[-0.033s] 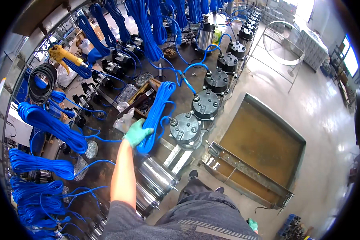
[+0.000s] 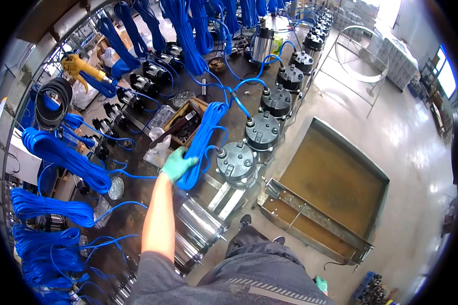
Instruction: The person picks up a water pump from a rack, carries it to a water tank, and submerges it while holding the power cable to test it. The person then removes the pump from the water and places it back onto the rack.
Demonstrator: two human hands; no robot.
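My left hand (image 2: 177, 165), in a green glove, grips the lower left side of a bundled coil of blue cable (image 2: 207, 129). The thumb lies across the loops, and the other fingers are partly hidden behind them. Right of the coil stands a pump motor (image 2: 236, 161) with a dark round top, a blue cable running from its fitting. Another dark-topped motor (image 2: 262, 130) stands just beyond it. Low at my right side hangs my gloved right hand (image 2: 321, 283), largely hidden by my body; its fingers cannot be made out.
An open box of small parts (image 2: 184, 124) sits behind the coil. Shiny metal cylinders (image 2: 201, 222) lie at the near bench edge. More blue coils (image 2: 66, 155) fill the left. A yellow power tool (image 2: 84, 70) hangs there. A water-filled metal tank (image 2: 336, 178) stands on the right.
My left hand and the blue coil have shifted very slightly up and to the right. The grip looks the same.
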